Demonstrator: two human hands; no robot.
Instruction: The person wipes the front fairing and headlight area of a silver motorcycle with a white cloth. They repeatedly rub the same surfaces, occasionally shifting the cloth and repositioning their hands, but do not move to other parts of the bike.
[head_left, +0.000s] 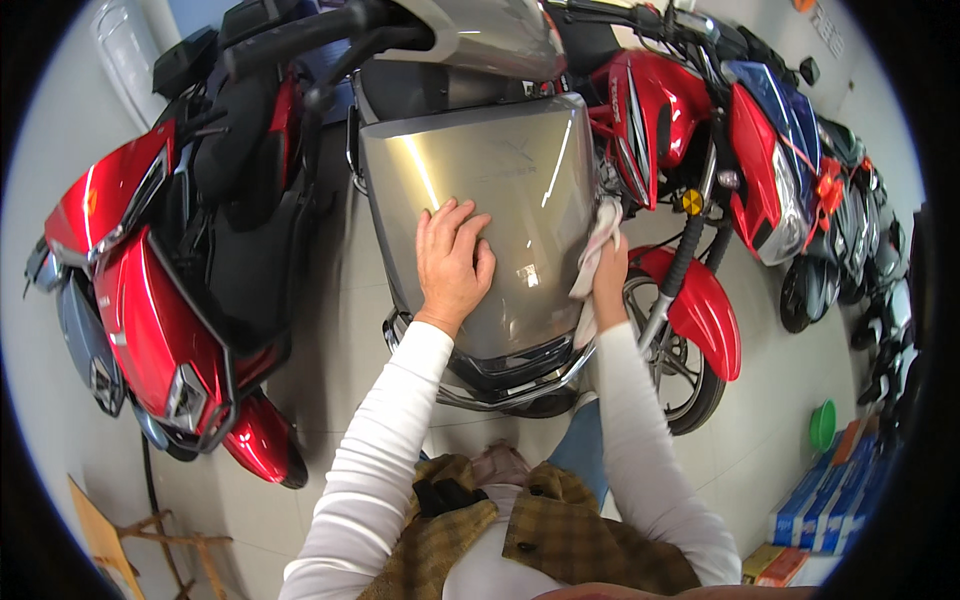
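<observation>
A scooter's broad gold-grey front panel (500, 215) stands directly before me, with bright light streaks on its glossy surface. My left hand (452, 262) rests palm down on the panel's left half, holding nothing, its fingers slightly bent and pointing away from me. At the panel's right edge, my right hand (610, 285) grips a whitish cloth (598, 245) that lies along the scooter's side. Part of the cloth hangs below the hand, and the right fingertips are mostly hidden. Above the panel is the scooter's handlebar cover (490, 38) with a black grip (290, 48).
A red scooter (150, 310) stands close on the left. To the right, a red motorcycle (650, 130) has its front wheel (690, 395) near my right arm. Several more bikes line the right wall. Blue boxes (830, 500), a green basin (822, 426) and a wooden chair (105, 530) are on the floor.
</observation>
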